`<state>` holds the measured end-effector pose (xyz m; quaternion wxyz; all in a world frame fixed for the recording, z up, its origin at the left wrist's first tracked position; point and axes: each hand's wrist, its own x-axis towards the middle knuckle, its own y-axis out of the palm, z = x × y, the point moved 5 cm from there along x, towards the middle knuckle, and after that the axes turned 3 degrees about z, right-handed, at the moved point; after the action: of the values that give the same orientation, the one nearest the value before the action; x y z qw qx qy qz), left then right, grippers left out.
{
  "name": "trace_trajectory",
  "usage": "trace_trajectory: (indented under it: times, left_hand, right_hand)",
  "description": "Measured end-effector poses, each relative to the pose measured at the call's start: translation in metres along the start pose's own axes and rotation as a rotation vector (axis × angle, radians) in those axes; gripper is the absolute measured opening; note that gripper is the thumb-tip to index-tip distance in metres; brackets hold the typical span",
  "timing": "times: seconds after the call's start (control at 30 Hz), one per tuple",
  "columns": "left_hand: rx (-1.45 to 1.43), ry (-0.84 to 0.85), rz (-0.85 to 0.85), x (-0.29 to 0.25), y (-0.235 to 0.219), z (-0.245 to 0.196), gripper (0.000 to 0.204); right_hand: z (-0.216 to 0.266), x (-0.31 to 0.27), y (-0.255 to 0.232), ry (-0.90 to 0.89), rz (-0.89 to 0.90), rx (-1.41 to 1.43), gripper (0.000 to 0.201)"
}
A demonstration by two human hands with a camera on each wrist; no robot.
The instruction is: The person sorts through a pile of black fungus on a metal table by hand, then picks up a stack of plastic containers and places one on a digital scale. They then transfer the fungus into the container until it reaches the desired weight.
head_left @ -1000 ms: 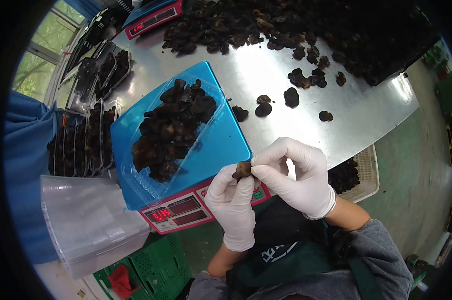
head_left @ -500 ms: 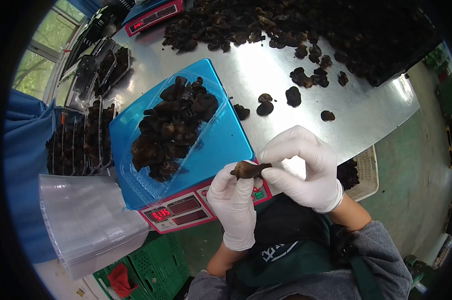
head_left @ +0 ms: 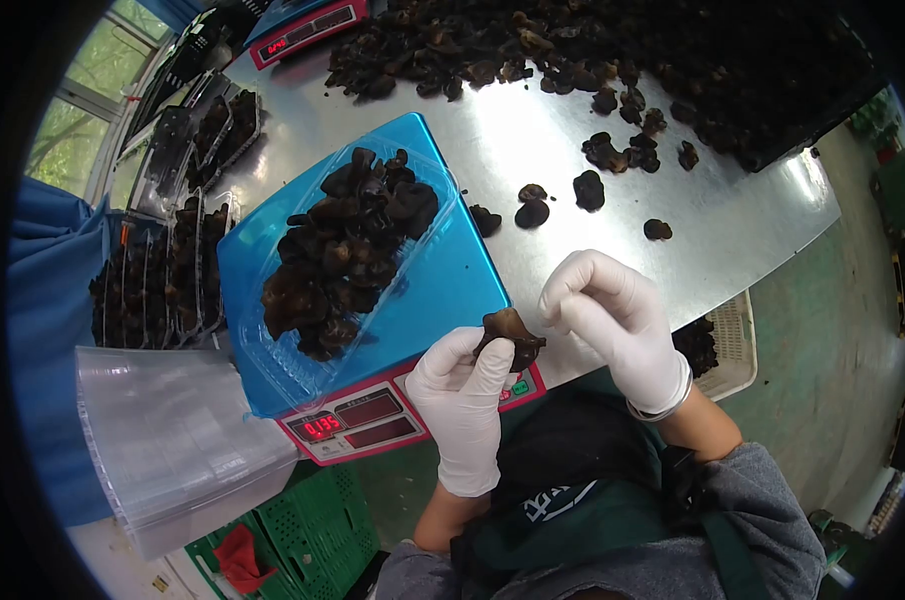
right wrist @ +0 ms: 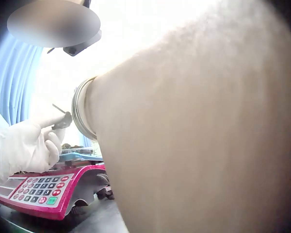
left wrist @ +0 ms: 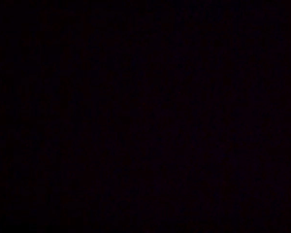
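Note:
In the head view, my gloved left hand (head_left: 463,400) pinches a brown-black fungus piece (head_left: 511,338) between thumb and fingers, over the front edge of the scale (head_left: 448,285). Just right of that piece, apart from it, is my gloved right hand (head_left: 618,330), its fingers curled and nothing visible in them. A clear tray (head_left: 285,362) heaped with dark fungus (head_left: 348,255) lies on the blue scale plate, and the display reads 0.135. The right wrist view shows the left hand (right wrist: 26,145) above the scale's keypad; the left wrist view is black.
A large fungus pile (head_left: 613,50) covers the back of the metal table (head_left: 733,230), with loose pieces nearer. Filled trays (head_left: 158,285) stand at left beside stacked clear plastic (head_left: 178,430). A second scale (head_left: 308,35) is behind; a white basket (head_left: 738,350) stands at right.
My right hand has let go of the fungus piece and moved slightly right. The piece, which both hands held before, is turned and spread wider in my left hand.

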<state>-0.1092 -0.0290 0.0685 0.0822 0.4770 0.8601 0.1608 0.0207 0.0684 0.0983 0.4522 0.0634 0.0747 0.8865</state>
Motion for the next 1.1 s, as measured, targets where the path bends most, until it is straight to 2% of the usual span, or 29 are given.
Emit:
trace_trajectory:
  times: [0.1, 0.2, 0.23, 0.33, 0.37, 0.4, 0.47, 0.5, 0.57, 0.67, 0.77, 0.9, 0.93, 1.0, 1.1]
  left_hand:
    - [0.073, 0.057, 0.038, 0.005, 0.005, -0.005, 0.015]
    - [0.273, 0.091, 0.043, 0.007, 0.009, -0.013, 0.029]
    - [0.319, 0.114, -0.024, 0.007, 0.012, -0.017, 0.038]
    - [0.316, 0.11, 0.038, 0.004, 0.005, -0.01, 0.04]
    - [0.355, 0.122, 0.065, 0.003, 0.004, -0.012, 0.04]
    - [0.405, 0.205, 0.098, 0.002, 0.001, -0.016, 0.033]
    - [0.507, 0.37, 0.169, -0.002, -0.007, -0.02, 0.02]
    - [0.57, 0.482, 0.176, -0.004, -0.011, -0.024, 0.019]
    - [0.643, 0.554, 0.178, -0.007, -0.018, -0.034, 0.021]
    - [0.679, 0.586, 0.151, -0.011, -0.027, -0.04, 0.028]
    - [0.682, 0.552, 0.144, -0.013, -0.032, -0.041, 0.032]
    - [0.575, 0.558, 0.019, -0.012, -0.044, -0.038, 0.036]
    - [0.523, 0.523, -0.033, -0.011, -0.046, -0.039, 0.037]
    - [0.419, 0.439, -0.127, -0.009, -0.049, -0.041, 0.04]
    - [0.262, 0.35, -0.118, -0.005, -0.047, -0.038, 0.035]
  right_hand:
    - [0.016, -0.003, 0.01, -0.177, 0.113, -0.327, 0.014]
    - [0.011, -0.001, 0.01, -0.218, 0.089, -0.339, 0.017]
    - [0.009, 0.001, 0.008, -0.183, 0.059, -0.291, 0.012]
    - [0.006, 0.012, 0.008, -0.177, -0.016, -0.294, 0.01]
    - [0.005, 0.019, 0.007, -0.176, -0.055, -0.315, 0.008]
    - [0.013, 0.027, 0.012, -0.242, -0.069, -0.368, 0.008]
    - [0.008, 0.045, 0.028, -0.226, -0.019, -0.236, 0.009]
    - [0.015, 0.053, 0.04, -0.358, 0.039, -0.38, 0.01]
    - [0.023, 0.067, 0.067, -0.635, 0.125, -0.572, 0.012]
    - [0.024, 0.085, 0.108, -0.845, 0.165, -0.639, 0.014]
    - [0.023, 0.1, 0.127, -0.834, 0.147, -0.681, 0.014]
    - [0.025, 0.095, 0.116, -0.418, 0.219, -0.255, 0.011]
    - [0.026, 0.091, 0.11, -0.216, 0.263, -0.163, 0.01]
    - [0.022, 0.081, 0.1, -0.091, 0.255, -0.061, 0.009]
    - [0.016, 0.069, 0.089, 0.002, 0.234, 0.0, 0.007]
